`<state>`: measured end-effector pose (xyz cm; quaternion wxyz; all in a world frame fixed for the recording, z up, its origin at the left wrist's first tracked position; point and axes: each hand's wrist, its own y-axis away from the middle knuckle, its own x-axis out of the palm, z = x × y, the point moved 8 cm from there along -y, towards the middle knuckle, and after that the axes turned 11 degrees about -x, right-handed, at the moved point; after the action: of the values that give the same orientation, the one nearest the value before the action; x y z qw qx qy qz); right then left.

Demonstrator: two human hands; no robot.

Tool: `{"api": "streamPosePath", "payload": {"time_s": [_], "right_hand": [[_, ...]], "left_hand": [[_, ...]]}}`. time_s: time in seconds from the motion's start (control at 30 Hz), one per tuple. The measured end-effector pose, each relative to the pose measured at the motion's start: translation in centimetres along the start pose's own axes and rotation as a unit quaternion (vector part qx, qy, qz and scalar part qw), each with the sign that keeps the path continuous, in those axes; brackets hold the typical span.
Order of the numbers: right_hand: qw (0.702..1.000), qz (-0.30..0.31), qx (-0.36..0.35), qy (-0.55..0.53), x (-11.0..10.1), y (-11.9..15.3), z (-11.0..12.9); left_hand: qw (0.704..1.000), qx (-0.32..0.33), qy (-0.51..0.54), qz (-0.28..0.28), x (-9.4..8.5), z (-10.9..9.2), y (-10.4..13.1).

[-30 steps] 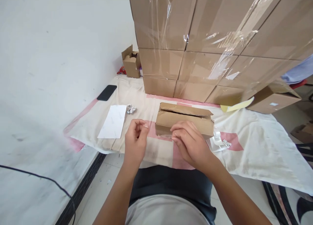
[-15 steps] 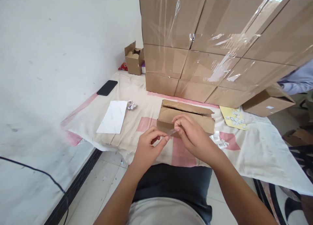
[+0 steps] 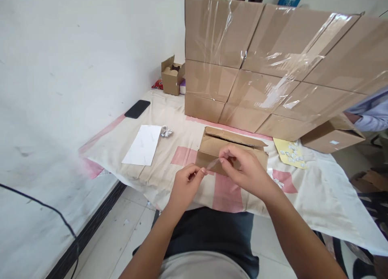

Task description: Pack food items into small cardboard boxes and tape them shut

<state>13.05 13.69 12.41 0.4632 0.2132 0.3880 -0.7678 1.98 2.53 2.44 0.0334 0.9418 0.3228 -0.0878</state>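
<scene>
A short strip of clear film, perhaps tape [image 3: 213, 164], stretches between my two hands. My left hand [image 3: 187, 185] pinches its left end between thumb and fingertips. The other end is pinched by my right hand [image 3: 242, 168], whose fingers are curled in. Just behind the strip lies a small brown cardboard box [image 3: 221, 147] with a raised flap along its far side; my right hand covers part of its front.
Large taped cartons [image 3: 266, 69] stand stacked behind. On the cloth are a black phone [image 3: 137, 109], white paper [image 3: 142, 145], crumpled foil [image 3: 166, 131] and a yellow sheet [image 3: 290, 153] with small pieces. Another person's sleeve [image 3: 371, 113] shows beside an open carton [image 3: 332, 135] at right.
My hands have moved slightly apart, and more of the clear strip shows between them. The camera view has tilted up a little.
</scene>
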Motion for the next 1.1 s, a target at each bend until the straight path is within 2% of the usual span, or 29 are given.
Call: {"api": "streamPosePath", "payload": {"time_s": [0.1,0.23,0.33,0.43,0.53,0.63,0.77,0.87,1.0,1.1], "right_hand": [[0.999,-0.004,-0.036,-0.007,-1.7,-0.9,0.0],[0.997,0.029,-0.049,-0.053,-2.5,-2.8,-0.9],[0.994,0.056,-0.027,-0.087,-2.1,-4.3,-1.7],[0.990,0.092,-0.003,-0.108,-1.4,-5.6,-2.5],[0.986,0.124,0.004,-0.111,-0.7,-6.8,-3.6],[0.983,0.138,0.010,-0.123,0.2,-7.8,-5.2],[0.982,0.109,0.021,-0.152,1.6,-8.6,-7.5],[0.989,0.074,0.026,-0.126,2.0,-8.7,-8.7],[0.993,0.064,0.025,-0.097,2.2,-8.6,-9.0],[0.990,0.066,0.030,-0.125,2.1,-8.5,-8.7]], "left_hand": [[0.999,0.022,-0.012,-0.021,-0.8,-0.8,-1.3],[0.983,0.139,-0.094,-0.069,-1.7,-4.0,-5.0],[0.971,0.173,-0.161,-0.019,-0.6,-4.7,-8.1],[0.973,0.119,-0.192,0.036,0.2,-3.4,-9.8],[0.982,0.054,-0.171,0.066,0.2,-1.8,-9.9],[0.986,0.023,-0.144,0.078,0.0,-1.2,-9.7],[0.991,0.014,-0.101,0.086,0.2,-1.3,-9.7],[0.996,0.004,-0.052,0.070,0.5,-1.0,-9.9],[0.998,-0.008,0.015,0.062,1.3,-0.1,-9.9],[0.996,-0.012,0.058,0.071,1.7,0.4,-9.8]]}}
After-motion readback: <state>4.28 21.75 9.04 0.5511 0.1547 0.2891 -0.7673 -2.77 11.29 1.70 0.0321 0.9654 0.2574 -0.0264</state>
